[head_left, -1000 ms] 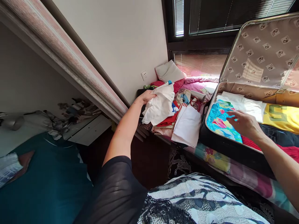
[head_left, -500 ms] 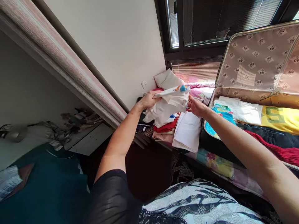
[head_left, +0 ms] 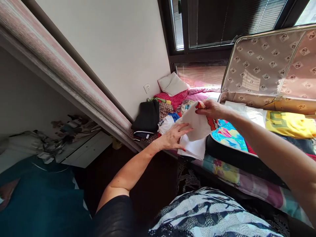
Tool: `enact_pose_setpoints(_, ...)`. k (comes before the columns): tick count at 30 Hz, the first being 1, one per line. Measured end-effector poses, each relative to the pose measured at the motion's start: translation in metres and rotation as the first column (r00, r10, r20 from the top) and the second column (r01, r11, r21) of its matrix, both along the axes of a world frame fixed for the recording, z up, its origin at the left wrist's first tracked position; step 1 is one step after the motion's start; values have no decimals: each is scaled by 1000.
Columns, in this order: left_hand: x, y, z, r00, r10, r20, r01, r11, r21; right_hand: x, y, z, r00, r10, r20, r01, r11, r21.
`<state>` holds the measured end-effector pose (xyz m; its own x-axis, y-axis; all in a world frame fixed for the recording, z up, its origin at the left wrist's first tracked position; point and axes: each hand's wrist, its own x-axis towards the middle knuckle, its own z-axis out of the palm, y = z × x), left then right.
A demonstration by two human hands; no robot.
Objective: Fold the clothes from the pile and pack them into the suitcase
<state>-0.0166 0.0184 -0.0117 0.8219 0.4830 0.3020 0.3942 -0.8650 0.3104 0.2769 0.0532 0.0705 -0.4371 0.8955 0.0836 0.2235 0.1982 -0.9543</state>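
A white shirt (head_left: 197, 123) with a red and orange print hangs folded in the air, beside the suitcase. My right hand (head_left: 212, 109) pinches its upper edge. My left hand (head_left: 171, 136) has its fingers spread at the shirt's left side; whether the fingertips touch the cloth I cannot tell. Beneath the shirt lies a folded white garment (head_left: 194, 149), partly covered from view. Just behind my left hand is another white piece with blue (head_left: 166, 124).
An open suitcase (head_left: 209, 148) at right holds a yellow garment (head_left: 291, 125), a bright blue patterned piece (head_left: 229, 135) and other clothes. Folded black clothing (head_left: 146, 115) lies by the wall. A pale cushion (head_left: 172, 84) leans at the back; a curtain (head_left: 74, 79) hangs at left.
The white shirt has been folded smaller and turned, with its print now toward the right. My left hand has let go of it and opened; my right hand now grips its top edge.
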Motion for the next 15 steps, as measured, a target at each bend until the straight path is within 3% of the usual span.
enact_pose_setpoints(3,10,12,1,959,48,278,-26,996,-82,21,-8,30,984,12,178,-44,983,177)
enact_pose_setpoints(6,29,34,4,863,195,466,-114,974,-195,45,-23,54,987,-83,135,56,980,189)
enact_pose_setpoints(11,75,56,-11,715,412,565,-90,855,-511,111,-61,83,909,-417,6,415,906,83)
enact_pose_setpoints(13,92,56,-23,708,449,545,-59,807,-588,147,-77,90,858,-514,13,513,858,28)
enact_pose_setpoints(15,108,52,-33,751,430,501,-29,779,-626,184,-91,94,802,-598,8,598,802,7)
